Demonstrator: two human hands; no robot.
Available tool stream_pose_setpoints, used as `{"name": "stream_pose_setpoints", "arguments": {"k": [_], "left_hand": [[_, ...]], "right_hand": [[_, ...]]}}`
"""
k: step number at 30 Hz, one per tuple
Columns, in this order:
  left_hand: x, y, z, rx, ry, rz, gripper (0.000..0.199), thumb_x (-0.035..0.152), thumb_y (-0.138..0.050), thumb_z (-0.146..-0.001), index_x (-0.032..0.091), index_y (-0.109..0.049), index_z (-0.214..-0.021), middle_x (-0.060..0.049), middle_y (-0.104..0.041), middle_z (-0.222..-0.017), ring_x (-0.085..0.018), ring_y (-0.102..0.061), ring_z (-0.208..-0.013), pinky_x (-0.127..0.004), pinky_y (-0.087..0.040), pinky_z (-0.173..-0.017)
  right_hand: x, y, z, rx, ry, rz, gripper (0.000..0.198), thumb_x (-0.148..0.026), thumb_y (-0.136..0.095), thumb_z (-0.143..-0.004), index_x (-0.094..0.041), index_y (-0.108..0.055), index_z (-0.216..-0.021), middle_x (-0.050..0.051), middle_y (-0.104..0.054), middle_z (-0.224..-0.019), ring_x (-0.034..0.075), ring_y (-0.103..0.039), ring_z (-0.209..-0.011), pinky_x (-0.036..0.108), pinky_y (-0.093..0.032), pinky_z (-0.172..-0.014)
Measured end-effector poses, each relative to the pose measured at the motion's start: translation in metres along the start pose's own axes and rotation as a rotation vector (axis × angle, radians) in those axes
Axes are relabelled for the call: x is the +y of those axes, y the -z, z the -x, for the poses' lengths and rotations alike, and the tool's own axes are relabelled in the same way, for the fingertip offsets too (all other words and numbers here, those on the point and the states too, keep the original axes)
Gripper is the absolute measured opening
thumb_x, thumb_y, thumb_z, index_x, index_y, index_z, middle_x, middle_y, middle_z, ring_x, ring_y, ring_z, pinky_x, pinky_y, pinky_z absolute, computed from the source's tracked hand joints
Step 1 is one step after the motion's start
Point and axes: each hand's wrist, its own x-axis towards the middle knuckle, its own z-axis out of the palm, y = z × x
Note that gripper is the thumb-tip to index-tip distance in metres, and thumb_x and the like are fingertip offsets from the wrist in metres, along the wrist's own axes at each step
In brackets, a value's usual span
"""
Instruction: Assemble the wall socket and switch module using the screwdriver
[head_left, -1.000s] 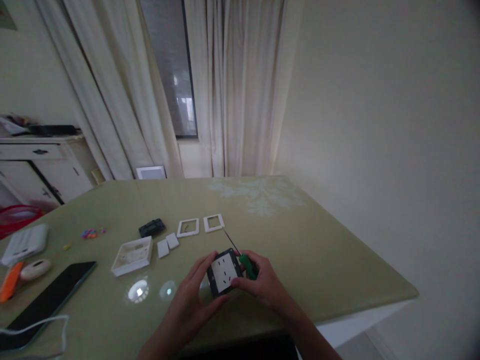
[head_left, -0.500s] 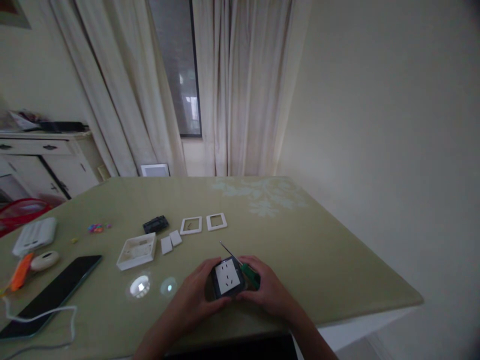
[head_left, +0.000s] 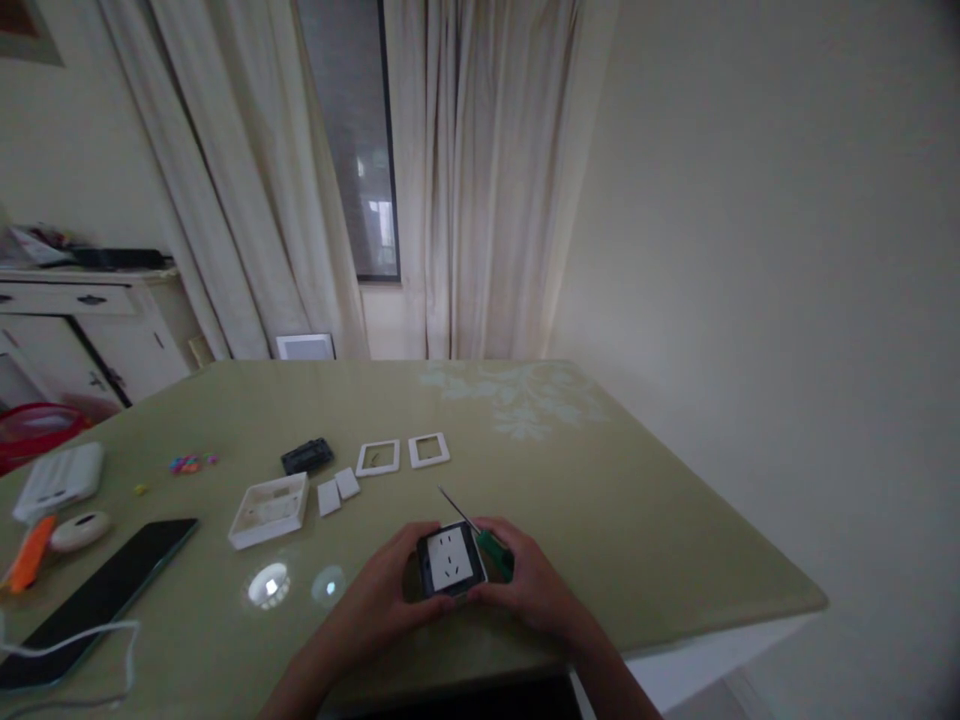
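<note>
Near the table's front edge, my left hand (head_left: 394,580) is closed around the left side of a wall socket (head_left: 450,558), a white face with slots set in a dark frame. My right hand (head_left: 529,575) grips a green-handled screwdriver (head_left: 495,548) and also touches the socket's right side. The screwdriver's metal shaft points up and to the left, above the socket. Beyond my hands lie a white back box (head_left: 238,522), two small white plates (head_left: 328,498), two white square frames (head_left: 428,450) and a black socket part (head_left: 307,456).
On the left are a black phone (head_left: 97,600) with a white cable (head_left: 90,632), an orange object (head_left: 31,555), a round white object (head_left: 80,531) and a white power strip-like block (head_left: 60,478). Small colourful beads (head_left: 191,464) lie farther back. Curtains and a wall border the table.
The view has shifted slightly, so everything on the table sits a little lower and to the left. The socket is turned slightly in my hands; both hands keep their hold.
</note>
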Motion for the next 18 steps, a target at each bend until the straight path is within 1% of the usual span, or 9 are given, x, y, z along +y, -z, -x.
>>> {"name": "stream_pose_setpoints", "arguments": {"k": [3, 7, 10, 13, 15, 18], "left_hand": [[0.000, -0.003, 0.001, 0.010, -0.011, 0.005, 0.067, 0.035, -0.088, -0.081, 0.031, -0.063, -0.143, -0.011, -0.074, -0.140, -0.036, -0.070, -0.130, -0.053, -0.056, -0.113], [-0.002, -0.004, 0.001, 0.029, -0.025, 0.004, 0.067, 0.036, -0.089, -0.081, 0.032, -0.063, -0.143, -0.011, -0.075, -0.139, -0.037, -0.072, -0.127, -0.053, -0.058, -0.110], [-0.002, -0.004, -0.001, 0.006, -0.029, 0.012, 0.067, 0.038, -0.089, -0.082, 0.031, -0.062, -0.144, -0.011, -0.074, -0.140, -0.036, -0.071, -0.128, -0.050, -0.059, -0.110], [0.000, -0.003, -0.002, -0.025, -0.008, 0.005, 0.070, 0.036, -0.089, -0.080, 0.029, -0.062, -0.144, -0.011, -0.074, -0.140, -0.035, -0.070, -0.130, -0.048, -0.058, -0.111], [0.001, -0.001, -0.004, -0.049, -0.002, -0.025, 0.072, 0.035, -0.089, -0.078, 0.029, -0.062, -0.144, -0.011, -0.073, -0.141, -0.035, -0.070, -0.130, -0.048, -0.057, -0.111], [-0.003, 0.007, -0.010, -0.061, -0.013, -0.132, 0.076, 0.041, -0.090, -0.078, 0.026, -0.062, -0.146, -0.013, -0.073, -0.145, -0.035, -0.071, -0.132, -0.047, -0.058, -0.111]], "right_hand": [[0.000, 0.000, 0.001, 0.002, -0.011, 0.004, 0.079, -0.039, -0.098, -0.071, -0.022, -0.070, -0.142, 0.014, -0.070, -0.146, 0.036, -0.063, -0.138, 0.053, -0.041, -0.124], [0.000, 0.000, 0.003, 0.007, -0.018, 0.011, 0.079, -0.037, -0.098, -0.070, -0.022, -0.070, -0.142, 0.015, -0.070, -0.147, 0.038, -0.061, -0.140, 0.054, -0.040, -0.125], [0.000, 0.000, 0.003, 0.015, -0.022, 0.014, 0.078, -0.035, -0.098, -0.070, -0.022, -0.070, -0.142, 0.015, -0.070, -0.146, 0.038, -0.061, -0.140, 0.054, -0.039, -0.125], [0.000, 0.000, 0.003, 0.011, -0.022, 0.010, 0.079, -0.037, -0.098, -0.070, -0.022, -0.070, -0.142, 0.015, -0.071, -0.145, 0.038, -0.062, -0.138, 0.054, -0.040, -0.124], [0.000, 0.000, 0.003, 0.005, -0.020, 0.006, 0.080, -0.038, -0.098, -0.069, -0.021, -0.069, -0.142, 0.015, -0.071, -0.145, 0.038, -0.062, -0.138, 0.054, -0.040, -0.123], [0.001, 0.000, 0.004, 0.012, -0.011, -0.004, 0.081, -0.042, -0.097, -0.071, -0.021, -0.067, -0.144, 0.016, -0.068, -0.148, 0.038, -0.060, -0.141, 0.053, -0.040, -0.124]]}}
